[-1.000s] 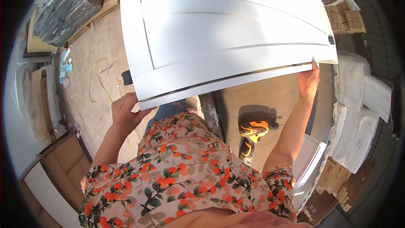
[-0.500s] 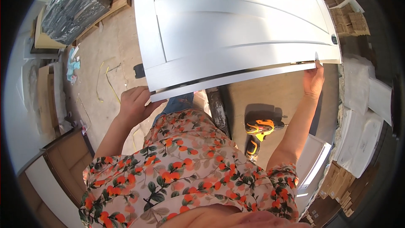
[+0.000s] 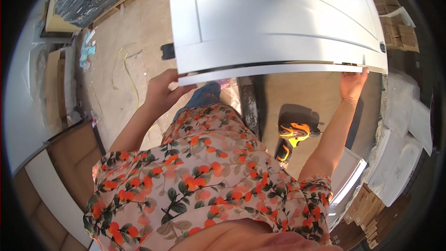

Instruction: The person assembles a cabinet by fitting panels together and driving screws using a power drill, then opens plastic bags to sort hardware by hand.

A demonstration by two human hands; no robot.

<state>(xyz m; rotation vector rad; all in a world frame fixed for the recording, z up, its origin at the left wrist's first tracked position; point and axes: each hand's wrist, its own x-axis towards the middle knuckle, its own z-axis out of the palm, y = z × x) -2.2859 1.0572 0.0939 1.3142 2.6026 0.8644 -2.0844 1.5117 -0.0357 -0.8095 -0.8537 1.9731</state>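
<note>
above the dusty floor (image 3: 139, 32) and an orange drill (image 3: 294, 131), a large white panelled door (image 3: 278, 23) is held level, left hand (image 3: 162, 90) and right hand (image 3: 351, 85) clamped wide apart on its near edge; stiff, probably heavy, smooth-faced.

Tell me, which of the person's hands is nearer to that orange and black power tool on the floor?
The right hand. It grips the white panel's lower right corner, roughly above the power tool. The left hand holds the panel's lower left corner, much farther off.
</note>
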